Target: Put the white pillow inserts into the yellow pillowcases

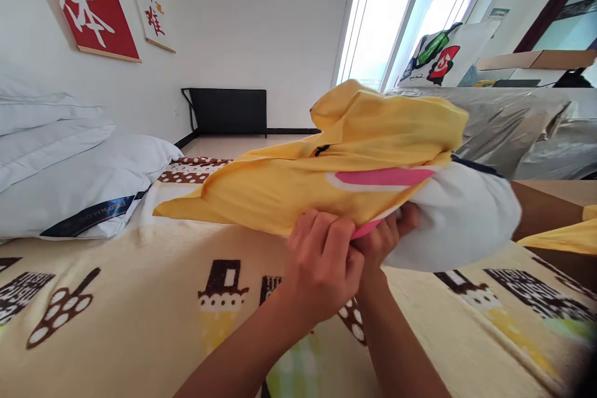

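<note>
A yellow pillowcase [261, 183] with a pink and white print is bunched over part of a white pillow [461, 217]. The pillow's bare end sticks out to the right, and a dark band shows along its upper edge. My left hand [321, 261] is closed on the lower edge of the pillowcase, fingers curled into the cloth. Just right of it, partly behind, my right hand [385, 236] grips the pillowcase edge by the pink print, its fingers against the white pillow. The left part of the case tapers flat to a loose corner. Fabric hides some right fingertips.
Below lies a cream patterned blanket [153, 298] on the bed. White pillows [93, 168] are stacked at left. Plastic-covered furniture [522, 130] stands at right, with a printed bag [448, 56] and a cardboard box [536, 60] above. A black panel [228, 111] leans by the wall.
</note>
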Action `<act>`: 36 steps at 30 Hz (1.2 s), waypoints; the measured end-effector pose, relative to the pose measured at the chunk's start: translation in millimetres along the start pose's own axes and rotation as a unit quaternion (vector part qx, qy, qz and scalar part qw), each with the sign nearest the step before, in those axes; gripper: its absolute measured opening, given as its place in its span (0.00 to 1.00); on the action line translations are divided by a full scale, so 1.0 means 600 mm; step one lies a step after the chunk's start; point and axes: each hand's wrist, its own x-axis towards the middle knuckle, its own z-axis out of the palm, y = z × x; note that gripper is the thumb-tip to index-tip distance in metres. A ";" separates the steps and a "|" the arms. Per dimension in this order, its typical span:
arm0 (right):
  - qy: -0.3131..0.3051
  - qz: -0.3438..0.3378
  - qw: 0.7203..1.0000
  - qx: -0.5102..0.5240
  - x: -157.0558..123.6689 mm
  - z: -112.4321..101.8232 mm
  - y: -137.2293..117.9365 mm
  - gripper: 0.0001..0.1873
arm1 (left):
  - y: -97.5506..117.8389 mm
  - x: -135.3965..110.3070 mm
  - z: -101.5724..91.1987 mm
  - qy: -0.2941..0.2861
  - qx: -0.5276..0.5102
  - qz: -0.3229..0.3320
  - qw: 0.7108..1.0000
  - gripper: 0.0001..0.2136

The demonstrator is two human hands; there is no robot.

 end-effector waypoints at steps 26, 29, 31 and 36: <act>-0.087 0.049 0.975 0.199 0.044 -0.065 -0.129 0.10 | -0.196 -0.054 -0.026 0.098 0.225 -0.013 0.969 0.12; -0.056 0.026 0.972 0.227 0.046 -0.098 -0.142 0.12 | -0.212 -0.053 -0.047 0.124 0.232 -0.028 0.964 0.12; 0.000 0.057 0.986 0.159 0.048 -0.125 -0.144 0.12 | -0.218 -0.051 -0.063 0.136 0.228 -0.058 0.962 0.12; -0.113 -0.022 0.991 -0.065 0.038 -0.165 -0.121 0.13 | -0.227 -0.044 -0.100 0.127 0.213 -0.164 0.955 0.11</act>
